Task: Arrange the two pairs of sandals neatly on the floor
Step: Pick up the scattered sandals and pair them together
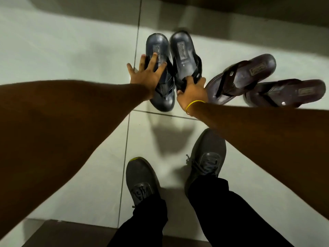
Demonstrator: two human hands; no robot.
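Note:
Two dark grey-blue sandals lie side by side on the pale tiled floor, heels away from me. My left hand (147,72) rests with spread fingers on the left grey sandal (158,49). My right hand (192,91), with a yellow band at the wrist, grips the strap end of the right grey sandal (183,50). To the right lie two brown sandals at a slant: the nearer brown sandal (245,75) touches my right hand, and the far brown sandal (288,91) lies partly behind my right forearm.
My two grey laced shoes (142,180) (208,157) stand on the tiles below the sandals. A wall base (231,18) runs along the top. A dark threshold strip (71,234) lies at the bottom edge. Bare tiles (71,50) stretch to the left.

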